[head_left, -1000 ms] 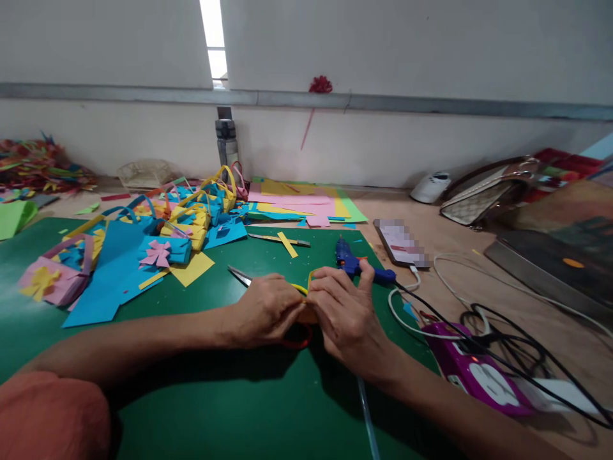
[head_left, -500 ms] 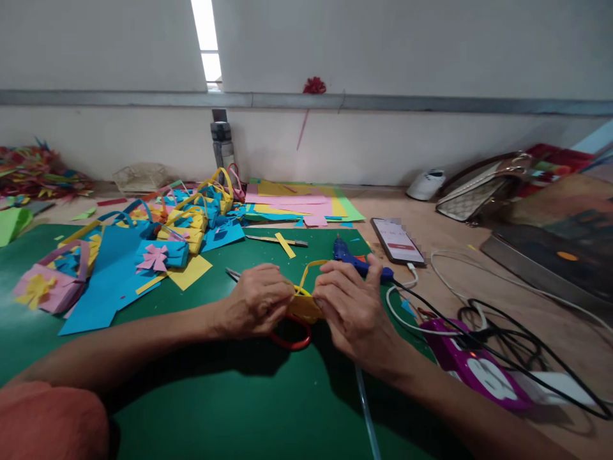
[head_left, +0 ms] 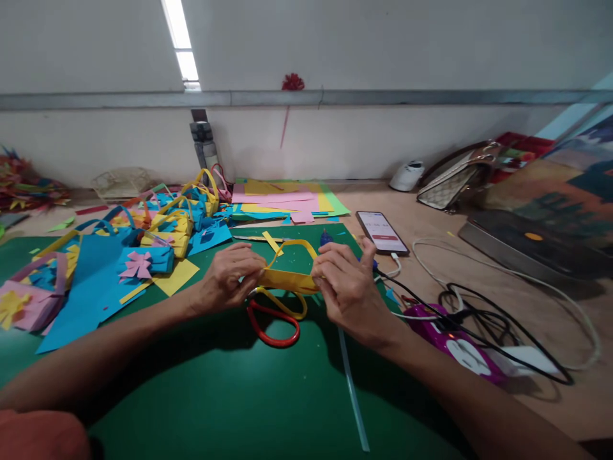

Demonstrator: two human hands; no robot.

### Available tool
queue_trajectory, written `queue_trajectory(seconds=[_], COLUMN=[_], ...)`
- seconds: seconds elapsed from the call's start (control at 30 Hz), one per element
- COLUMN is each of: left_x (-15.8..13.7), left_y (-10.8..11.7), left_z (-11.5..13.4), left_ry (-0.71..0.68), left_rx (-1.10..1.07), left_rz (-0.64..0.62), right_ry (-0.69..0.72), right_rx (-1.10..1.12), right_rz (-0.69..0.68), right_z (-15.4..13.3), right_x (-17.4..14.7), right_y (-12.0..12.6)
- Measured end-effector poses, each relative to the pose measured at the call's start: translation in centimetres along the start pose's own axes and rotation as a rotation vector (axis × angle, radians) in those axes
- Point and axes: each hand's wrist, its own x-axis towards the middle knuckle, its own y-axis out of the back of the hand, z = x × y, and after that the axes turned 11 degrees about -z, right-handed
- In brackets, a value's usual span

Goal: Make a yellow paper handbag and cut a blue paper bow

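Pink paper forms the small handled basket (head_left: 43,308) at left, a yellow flower on its front; we cannot see into it. Farther back stands an openwork container (head_left: 122,184), contents unclear. Next, a blue basket (head_left: 163,259) bears a pink flower, its interior likewise hidden. At centre, the left grip (head_left: 234,271) pinches the left end of the yellow paper basket (head_left: 287,280), raised over the green mat (head_left: 287,402), its thin handle arching upward. Beneath it we see the scissors (head_left: 275,343), loops toward the near side. The right grip (head_left: 342,281) holds the opposite end, masking most of a blue glue gun (head_left: 326,237). We judge the step in hand to be steadying and shaping this basket; the next move calls for even, light pressure at both ends. At right, on the brown tabletop (head_left: 438,223), lie a phone (head_left: 382,231), a handbag (head_left: 453,185), contents hidden, and a purple power strip (head_left: 447,338).
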Motion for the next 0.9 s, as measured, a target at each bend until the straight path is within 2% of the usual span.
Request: queue_trajectory(seconds=[0.2, 0.27, 0.33, 0.4, 0.5, 0.6, 0.67, 0.73, 0.9], left_x=[0.3, 0.7, 1.3, 1.9, 2.8, 3.5, 3.7, 3.7, 3.5], left_y=[0.5, 1.1, 1.5, 1.3, -0.3, -2.1, -2.6, -2.5, -1.3], left_z=[-1.0, -0.3, 1.1, 2.8, 4.5, 4.7, 4.3, 4.0, 3.8], left_ry=[0.052, 0.122, 0.177, 0.164, 0.125, 0.238, 0.272, 0.272, 0.259], left_rx=[0.022, 0.096, 0.179, 0.111, -0.025, -0.091, -0.119, -0.149, -0.2], left_rz=[-0.057, -0.014, 0.083, 0.099, 0.003, -0.202, -0.277, -0.262, -0.117], right_ry=[-0.027, -0.041, -0.038, -0.013, 0.024, 0.034, 0.042, 0.043, -0.021], right_rx=[-0.088, -0.142, -0.187, -0.218, -0.239, -0.215, -0.177, -0.108, 0.041], right_rz=[-0.014, -0.023, -0.031, -0.031, -0.017, 0.02, 0.058, 0.095, 0.185], right_z=[0.2, 0.0, -0.2, -0.7, -1.5, -2.1, -2.0, -1.7, -0.4], right_x=[0.0, -0.1, -0.3, -0.4, -0.7, -0.7, -0.7, -0.6, -0.5], right_y=[-0.3, -0.5, -0.7, -0.9, -1.0, -0.9, -0.6, -0.2, 0.8])
